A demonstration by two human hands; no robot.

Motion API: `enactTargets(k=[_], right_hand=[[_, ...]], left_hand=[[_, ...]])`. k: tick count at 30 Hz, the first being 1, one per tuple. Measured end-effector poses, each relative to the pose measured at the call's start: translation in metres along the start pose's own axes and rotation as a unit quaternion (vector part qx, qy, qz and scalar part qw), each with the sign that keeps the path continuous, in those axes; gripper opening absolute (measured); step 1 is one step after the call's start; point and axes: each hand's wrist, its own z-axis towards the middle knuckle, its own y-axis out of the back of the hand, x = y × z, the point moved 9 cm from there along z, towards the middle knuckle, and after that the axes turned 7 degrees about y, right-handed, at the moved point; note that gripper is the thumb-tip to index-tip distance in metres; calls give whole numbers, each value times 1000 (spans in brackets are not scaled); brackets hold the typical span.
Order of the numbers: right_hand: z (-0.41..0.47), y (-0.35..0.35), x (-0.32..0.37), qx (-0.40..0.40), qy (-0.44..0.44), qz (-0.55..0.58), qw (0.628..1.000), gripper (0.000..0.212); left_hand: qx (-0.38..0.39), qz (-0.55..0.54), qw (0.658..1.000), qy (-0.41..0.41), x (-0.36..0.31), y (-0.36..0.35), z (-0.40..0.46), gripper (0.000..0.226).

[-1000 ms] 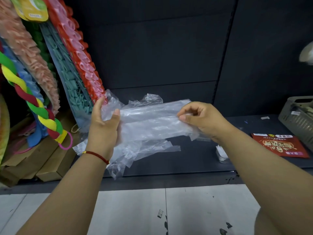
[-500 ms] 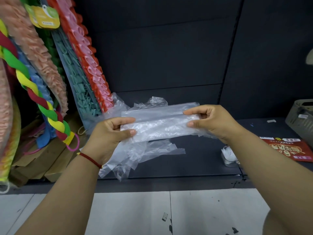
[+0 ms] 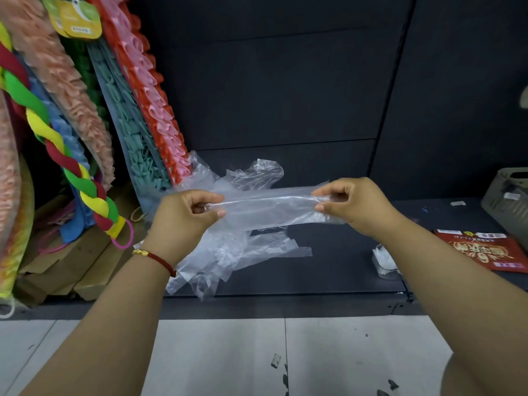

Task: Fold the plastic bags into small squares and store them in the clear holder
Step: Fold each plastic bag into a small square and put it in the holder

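Plastic bag point(image 3: 268, 208) held in the air above the dark shelf point(image 3: 328, 270), stretched into a long narrow strip between two hands. Left hand point(image 3: 183, 221) pinches one end between thumb and curled fingers; right hand point(image 3: 353, 202) pinches the other end the same way. Both grips narrow and closed on the film.

Handling, judged: very light, limp, thin film – no stiffness of its own, so a fold should hold only while pinched or pressed flat. Looks slick; creases will likely spring open if released. Best hold is at the strip's ends, as now, keeping it taut, then bringing one end over to the other.

Count: one bag in hand. Under it on the shelf lies a loose heap of clear bags point(image 3: 243, 250) – number cannot be told, the layers are transparent and overlap. One small clear holder point(image 3: 384, 260) stands on the shelf to the right of the heap, seemingly with white folded pieces inside. One red packet point(image 3: 480, 250) further right on the shelf.
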Motion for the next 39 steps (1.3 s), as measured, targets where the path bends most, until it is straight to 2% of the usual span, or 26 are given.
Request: enactTargets(k=[3,5,7,10,13,15,17,19,21,23,24,25,27,28,30,32,34,36,39], right_hand=[[1,-2,-3,4,-7,-43,999,6],[2,-4,-5,18,-6,-86,996,11],[2,-11,-6,59,-11,-107,992,15],[-8,-32,-13,172,-38,-117,977,16],[-25,-59,-13,259,-61,-67,962,15],[-35,-77,-2,278,-68,35,957,21],[-39,-89,9,262,-68,118,956,27],[-38,-94,17,228,-56,131,963,24],[-37,-94,21,193,-59,144,969,20],[-36,-90,22,158,-84,192,965,13],[-35,-87,21,141,-99,221,960,14],[-35,-85,20,128,-109,246,955,15],[-34,-84,18,119,-116,270,948,16],[-35,-84,17,124,-115,259,951,17],[-37,-88,14,152,-115,192,963,20],[-42,-96,9,206,-115,98,967,20],[-47,-101,6,248,-106,26,963,19],[-45,-101,6,229,-99,50,967,22],[-34,-85,12,114,-88,177,974,21]], left_hand=[[1,83,996,-30,-6,-2,0,7],[-7,92,995,-39,-7,0,3,14],[-10,42,999,-21,-5,4,5,13],[-5,-63,998,14,-5,2,0,18],[-5,-93,996,-5,-17,-2,-5,25],[19,-78,996,-24,-28,-11,-8,23],[49,-81,995,-37,-38,-21,-13,19],[57,-100,992,-42,-45,-26,-16,14],[32,-188,982,-8,-42,-25,-14,4],[62,-349,932,82,-28,-37,-13,19],[105,-396,904,122,-25,-52,-17,26],[143,-397,895,144,-25,-65,-23,31],[167,-322,922,139,-27,-81,-33,24],[142,-289,938,130,-28,-81,-33,19],[52,-241,963,107,-26,-66,-25,29],[-20,-203,974,95,-20,-49,-16,33],[-42,-177,980,79,-18,-41,-11,37],[-29,-152,986,56,-20,-43,-9,40],[-8,-126,991,34,-30,-48,-11,30]])
